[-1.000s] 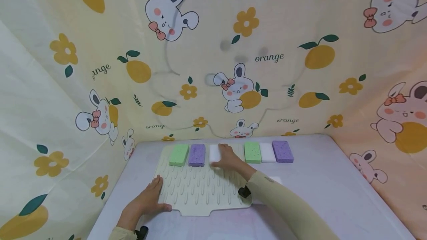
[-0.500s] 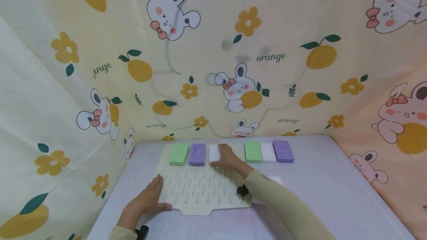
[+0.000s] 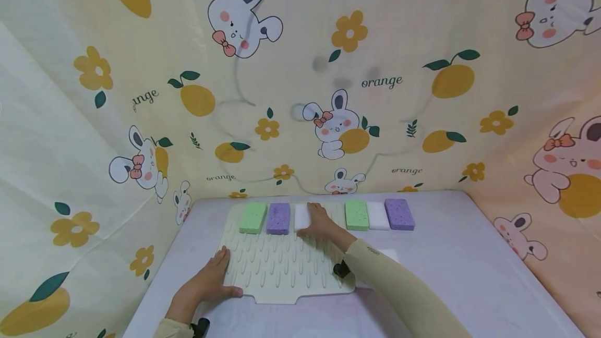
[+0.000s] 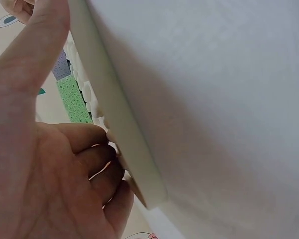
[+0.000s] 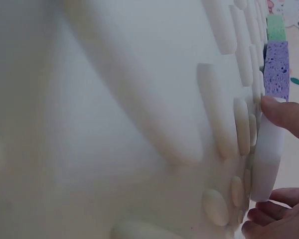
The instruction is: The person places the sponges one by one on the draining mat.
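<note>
A cream ridged draining mat (image 3: 277,296) lies on the table. Along its far edge sit a green sponge (image 3: 253,218), a purple sponge (image 3: 278,218) and a white sponge (image 3: 302,216). My right hand (image 3: 324,223) holds the white sponge, with the thumb at its near end and the fingers at its far end and right side; the right wrist view shows this white sponge (image 5: 267,159) between thumb and fingers. My left hand (image 3: 208,277) rests on the mat's left edge. In the left wrist view its thumb and fingers (image 4: 97,154) touch the mat's rim.
To the right of the mat stand another green sponge (image 3: 357,215), a white block (image 3: 377,216) and a purple sponge (image 3: 399,214) in a row. A white flat item (image 3: 388,256) is partly hidden beneath the right forearm. A patterned curtain (image 3: 281,77) hangs behind the table.
</note>
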The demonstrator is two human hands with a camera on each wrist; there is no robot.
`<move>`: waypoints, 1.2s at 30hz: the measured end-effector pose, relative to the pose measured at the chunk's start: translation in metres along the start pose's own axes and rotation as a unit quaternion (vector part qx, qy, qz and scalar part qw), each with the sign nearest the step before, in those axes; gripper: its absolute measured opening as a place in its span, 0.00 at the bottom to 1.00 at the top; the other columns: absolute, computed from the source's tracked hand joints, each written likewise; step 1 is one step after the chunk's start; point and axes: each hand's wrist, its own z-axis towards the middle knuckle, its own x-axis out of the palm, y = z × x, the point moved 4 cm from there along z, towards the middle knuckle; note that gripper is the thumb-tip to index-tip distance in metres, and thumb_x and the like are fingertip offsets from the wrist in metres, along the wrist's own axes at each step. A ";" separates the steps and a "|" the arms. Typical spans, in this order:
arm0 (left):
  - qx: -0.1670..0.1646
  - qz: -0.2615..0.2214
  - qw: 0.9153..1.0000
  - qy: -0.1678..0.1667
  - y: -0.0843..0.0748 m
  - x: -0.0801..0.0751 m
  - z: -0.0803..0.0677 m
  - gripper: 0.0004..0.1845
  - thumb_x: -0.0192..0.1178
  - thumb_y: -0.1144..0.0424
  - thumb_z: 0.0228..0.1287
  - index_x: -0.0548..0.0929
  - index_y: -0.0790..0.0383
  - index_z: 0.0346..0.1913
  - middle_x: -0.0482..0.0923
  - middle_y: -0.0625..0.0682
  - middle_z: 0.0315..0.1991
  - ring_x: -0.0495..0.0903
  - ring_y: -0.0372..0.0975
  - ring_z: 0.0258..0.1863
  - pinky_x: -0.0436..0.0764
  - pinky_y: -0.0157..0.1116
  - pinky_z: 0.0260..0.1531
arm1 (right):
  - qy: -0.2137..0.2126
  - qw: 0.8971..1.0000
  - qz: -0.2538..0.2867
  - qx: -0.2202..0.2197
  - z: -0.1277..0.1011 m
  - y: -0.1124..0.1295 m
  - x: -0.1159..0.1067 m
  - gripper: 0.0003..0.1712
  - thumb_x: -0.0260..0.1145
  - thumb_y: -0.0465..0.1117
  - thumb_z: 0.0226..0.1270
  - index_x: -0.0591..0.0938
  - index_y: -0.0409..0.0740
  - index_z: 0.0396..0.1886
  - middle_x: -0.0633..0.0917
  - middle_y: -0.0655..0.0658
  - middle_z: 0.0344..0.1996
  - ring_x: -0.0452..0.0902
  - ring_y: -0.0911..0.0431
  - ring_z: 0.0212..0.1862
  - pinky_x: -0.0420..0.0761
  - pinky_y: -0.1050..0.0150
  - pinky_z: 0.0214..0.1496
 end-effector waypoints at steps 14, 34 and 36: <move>-0.001 0.003 1.000 -0.004 -0.001 -0.001 0.000 0.74 0.82 0.34 0.46 0.54 0.78 0.82 0.47 0.72 0.85 0.51 0.67 0.83 0.58 0.62 0.81 | 0.006 0.999 0.034 0.005 -0.006 -0.010 -0.001 0.72 0.86 0.53 0.59 0.49 0.33 0.87 0.58 0.26 0.82 0.63 0.33 0.78 0.70 0.38 0.80; 0.005 -0.002 1.000 -0.003 0.001 0.001 0.001 0.73 0.82 0.36 0.47 0.53 0.80 0.82 0.47 0.74 0.84 0.50 0.68 0.83 0.57 0.63 0.82 | 0.010 0.999 0.027 -0.022 -0.038 -0.023 -0.037 0.65 0.76 0.64 0.67 0.54 0.33 0.86 0.56 0.27 0.84 0.50 0.32 0.85 0.57 0.34 0.85; 0.006 -0.001 1.000 -0.003 0.001 0.001 0.002 0.73 0.82 0.36 0.47 0.53 0.80 0.82 0.47 0.74 0.84 0.50 0.68 0.83 0.57 0.63 0.82 | 0.009 0.999 0.028 -0.027 -0.042 -0.023 -0.040 0.64 0.76 0.63 0.68 0.54 0.33 0.86 0.57 0.27 0.84 0.51 0.32 0.84 0.57 0.35 0.85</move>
